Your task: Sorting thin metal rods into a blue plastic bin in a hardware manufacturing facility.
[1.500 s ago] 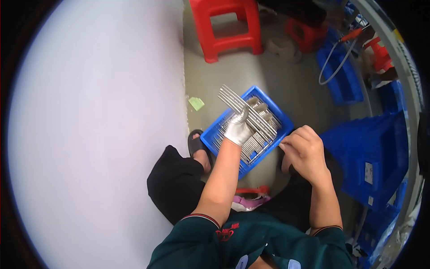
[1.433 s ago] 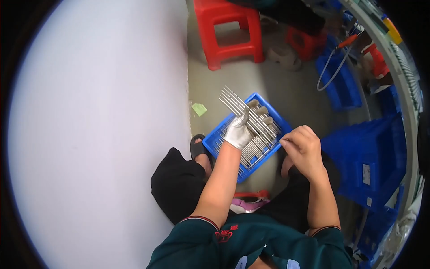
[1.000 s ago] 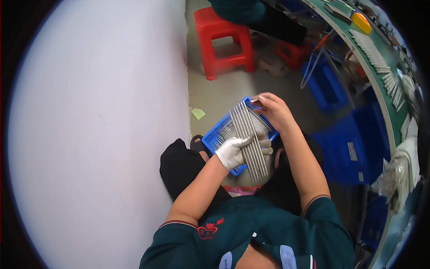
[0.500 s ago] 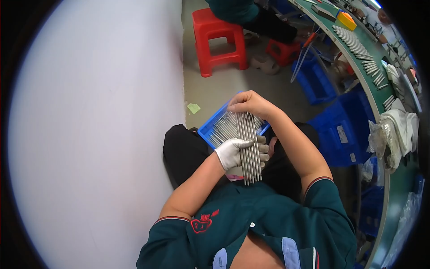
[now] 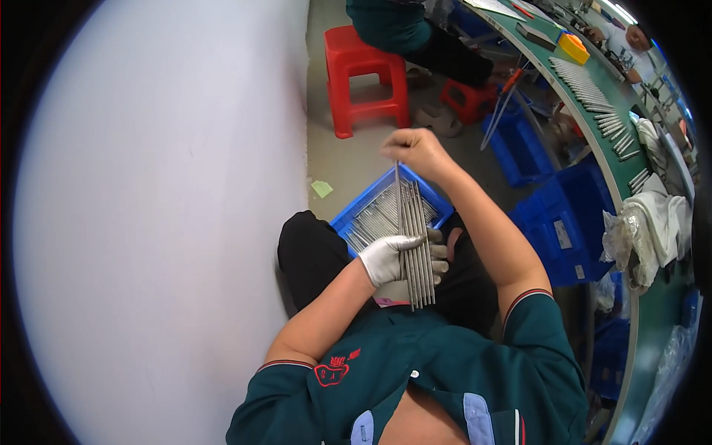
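A bundle of several thin metal rods lies side by side in my left hand, which wears a white glove with grey fingers. The thumb presses across the rods while the fingers wrap behind them. One rod sticks up above the others. Its upper end meets the pinched fingertips of my bare right hand, which are slightly blurred. Below and behind the bundle, a blue bin holds many more metal rods lying roughly parallel.
A white wall rises on my left. Ahead stands a red stool beside a seated person. The curved green workbench on the right carries rows of rods and white cloths. Blue crates stand beneath it.
My right hand has moved up, away from the bundle's top. One rod has slid upward with it, out of line with the rest. My left hand keeps its hold.
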Demonstrator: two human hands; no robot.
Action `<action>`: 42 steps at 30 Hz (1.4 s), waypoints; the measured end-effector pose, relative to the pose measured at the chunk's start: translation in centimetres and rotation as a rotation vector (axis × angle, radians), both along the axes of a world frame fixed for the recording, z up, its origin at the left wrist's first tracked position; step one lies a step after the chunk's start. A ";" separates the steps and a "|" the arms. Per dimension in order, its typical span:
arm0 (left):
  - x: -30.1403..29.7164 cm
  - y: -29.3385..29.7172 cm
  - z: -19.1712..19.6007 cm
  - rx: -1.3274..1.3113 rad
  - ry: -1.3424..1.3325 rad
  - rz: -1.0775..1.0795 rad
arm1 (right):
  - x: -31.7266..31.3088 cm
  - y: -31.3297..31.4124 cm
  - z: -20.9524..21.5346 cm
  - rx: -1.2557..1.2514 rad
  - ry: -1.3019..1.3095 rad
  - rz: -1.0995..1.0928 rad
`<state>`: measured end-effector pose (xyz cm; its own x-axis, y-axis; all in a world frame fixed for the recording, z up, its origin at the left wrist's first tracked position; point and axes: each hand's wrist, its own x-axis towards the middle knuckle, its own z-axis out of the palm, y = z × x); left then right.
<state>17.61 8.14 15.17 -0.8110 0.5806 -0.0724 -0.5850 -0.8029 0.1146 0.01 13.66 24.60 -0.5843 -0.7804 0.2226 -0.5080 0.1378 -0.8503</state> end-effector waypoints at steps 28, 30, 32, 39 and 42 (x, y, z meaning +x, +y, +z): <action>-4.9 -5.5 1.2 0.002 -0.114 0.596 | 8.4 4.8 -1.9 -0.538 0.469 -0.296; -5.1 -6.7 0.9 0.104 -0.108 0.584 | 9.6 5.1 -3.3 -0.480 0.527 -0.248; -5.8 -6.8 1.8 0.093 -0.207 0.694 | 9.8 5.4 -4.5 -0.423 0.654 -0.249; -5.9 -7.7 3.7 0.052 -0.180 0.821 | 8.4 6.0 -5.9 -0.595 -0.088 -0.508; -6.2 -6.4 4.3 0.035 -0.232 0.864 | 5.9 4.7 -7.3 -0.883 -0.831 -0.514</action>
